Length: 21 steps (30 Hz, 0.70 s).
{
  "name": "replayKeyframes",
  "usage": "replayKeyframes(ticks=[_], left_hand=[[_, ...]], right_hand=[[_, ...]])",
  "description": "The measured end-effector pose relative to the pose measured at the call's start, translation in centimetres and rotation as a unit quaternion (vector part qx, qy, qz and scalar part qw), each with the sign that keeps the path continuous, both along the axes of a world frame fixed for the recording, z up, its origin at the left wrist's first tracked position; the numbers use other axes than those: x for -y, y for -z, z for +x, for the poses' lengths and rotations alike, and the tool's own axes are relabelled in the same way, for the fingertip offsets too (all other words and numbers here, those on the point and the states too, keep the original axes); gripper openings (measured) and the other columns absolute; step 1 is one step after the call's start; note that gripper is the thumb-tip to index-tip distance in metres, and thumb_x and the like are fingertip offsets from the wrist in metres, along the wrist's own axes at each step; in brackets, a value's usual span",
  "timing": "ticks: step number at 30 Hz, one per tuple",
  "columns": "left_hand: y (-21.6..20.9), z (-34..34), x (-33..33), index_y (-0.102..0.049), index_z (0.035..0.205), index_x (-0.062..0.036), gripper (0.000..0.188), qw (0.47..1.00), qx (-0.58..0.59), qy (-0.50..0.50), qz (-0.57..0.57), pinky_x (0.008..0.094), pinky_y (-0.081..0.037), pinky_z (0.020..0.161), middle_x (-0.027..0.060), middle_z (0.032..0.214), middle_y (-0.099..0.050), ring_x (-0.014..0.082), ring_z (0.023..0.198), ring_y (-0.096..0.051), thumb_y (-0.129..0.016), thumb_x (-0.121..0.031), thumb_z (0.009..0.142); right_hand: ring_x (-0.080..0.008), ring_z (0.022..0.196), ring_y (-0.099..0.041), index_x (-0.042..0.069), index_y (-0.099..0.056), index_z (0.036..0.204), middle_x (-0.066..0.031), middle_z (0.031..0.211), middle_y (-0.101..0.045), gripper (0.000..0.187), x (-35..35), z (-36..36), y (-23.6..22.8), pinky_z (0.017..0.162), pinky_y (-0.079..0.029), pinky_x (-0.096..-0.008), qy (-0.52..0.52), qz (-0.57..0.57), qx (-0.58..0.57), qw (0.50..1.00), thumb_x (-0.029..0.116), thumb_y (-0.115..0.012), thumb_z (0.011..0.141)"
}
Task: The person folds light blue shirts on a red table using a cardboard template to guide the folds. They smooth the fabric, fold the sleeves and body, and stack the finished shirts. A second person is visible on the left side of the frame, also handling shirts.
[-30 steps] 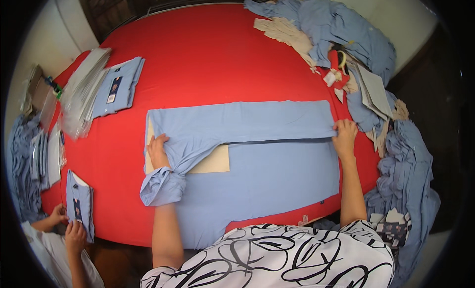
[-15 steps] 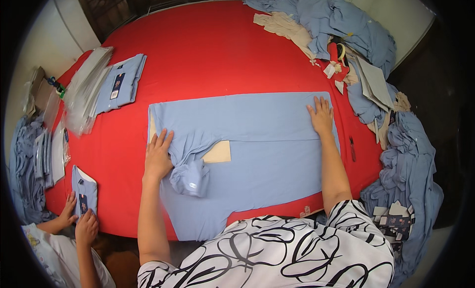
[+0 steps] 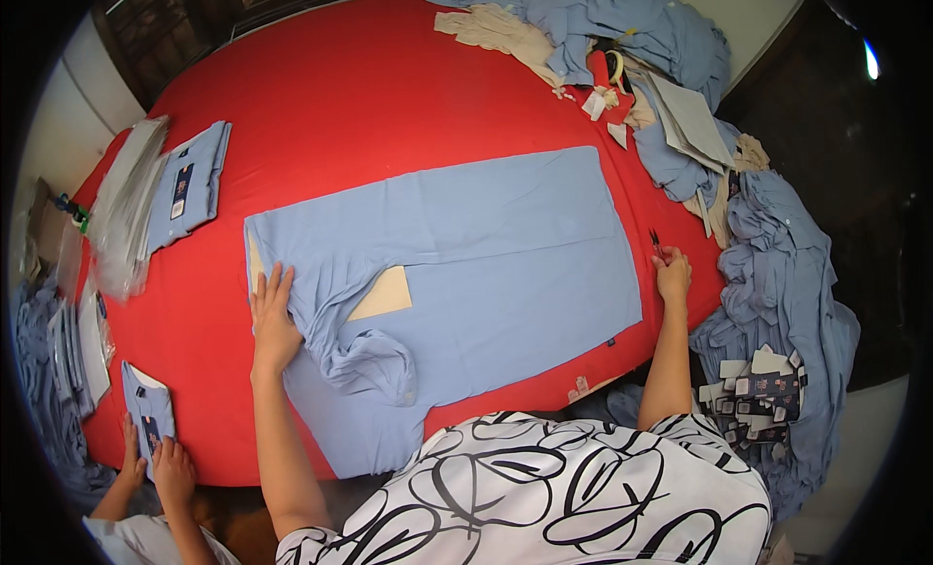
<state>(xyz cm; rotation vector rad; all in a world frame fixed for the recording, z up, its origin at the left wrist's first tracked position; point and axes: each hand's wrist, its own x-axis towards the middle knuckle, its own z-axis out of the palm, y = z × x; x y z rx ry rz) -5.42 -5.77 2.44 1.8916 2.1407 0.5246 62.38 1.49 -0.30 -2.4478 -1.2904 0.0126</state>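
A light blue shirt [image 3: 505, 244] lies spread on the red-covered table [image 3: 321, 99], with one sleeve folded over and bunched near its left side. A flat beige board [image 3: 386, 293] shows beside that sleeve. My left hand [image 3: 275, 322] presses on the shirt's left end, fingers stretched out. Off the shirt's right edge, my right hand [image 3: 673, 276] is closed around a small pair of thread snips [image 3: 656, 242]. The snips' dark blades point away from me, and my fingers hide most of the handle.
Blue garments [image 3: 777, 264] are heaped along the right, with paper tags [image 3: 763, 395] on them. Far right lie white sheets [image 3: 685, 118] and a tape roll [image 3: 614, 65]. Clear plastic bags [image 3: 131, 205] and a folded shirt [image 3: 194, 186] sit left. A co-worker's hands [image 3: 160, 463] touch another folded shirt [image 3: 146, 400].
My right hand has left the shirt's far right corner and taken hold of the snips. The left hand stays on the shirt. The whole view has shifted and tilted.
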Motion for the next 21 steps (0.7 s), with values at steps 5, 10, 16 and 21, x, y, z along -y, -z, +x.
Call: replayKeyframes(ticks=[5,10,16,21], left_hand=[[0.8,0.1,0.0,-0.044,0.150,-0.0125,0.076,1.000,0.019,0.002,0.022,0.0494,-0.007,0.124,0.0056,0.162,-0.031,0.0306,0.153,-0.017,-0.055,0.011,0.079],[1.1,-0.1,-0.1,-0.044,0.150,-0.0124,0.074,1.000,0.012,0.001,0.025,0.0490,-0.006,0.124,0.0061,0.162,-0.032,0.0310,0.153,-0.017,-0.054,0.011,0.080],[0.6,0.2,0.1,-0.044,0.150,-0.0122,0.074,0.999,0.025,-0.004,0.024,0.0489,-0.006,0.124,0.0062,0.161,-0.032,0.0316,0.153,-0.016,-0.054,0.011,0.080],[0.6,0.4,0.0,-0.044,0.150,-0.0123,0.074,1.000,0.022,0.001,0.016,0.0489,-0.006,0.124,0.0060,0.161,-0.032,0.0315,0.153,-0.016,-0.054,0.012,0.080]], right_hand=[[-0.0329,0.098,-0.067,0.010,-0.066,0.112,-0.0127,0.101,-0.071,0.034,-1.8,3.9,0.8,0.087,-0.050,-0.0458,-0.027,0.043,-0.139,0.989,0.025,-0.076,0.083],[-0.0326,0.104,-0.066,0.010,-0.066,0.113,-0.0136,0.108,-0.071,0.035,-10.6,-1.0,-0.9,0.090,-0.050,-0.0466,-0.088,0.073,-0.068,0.991,0.030,-0.073,0.085],[-0.0376,0.119,-0.056,0.014,-0.066,0.117,-0.0124,0.121,-0.065,0.038,-20.7,-8.2,-1.9,0.096,-0.045,-0.0545,-0.068,0.028,0.049,0.996,0.036,-0.072,0.087],[-0.0383,0.114,-0.060,0.011,-0.067,0.115,-0.0164,0.116,-0.067,0.040,-23.8,-7.9,-2.8,0.093,-0.047,-0.0531,-0.067,0.108,0.041,0.991,0.039,-0.072,0.087]])
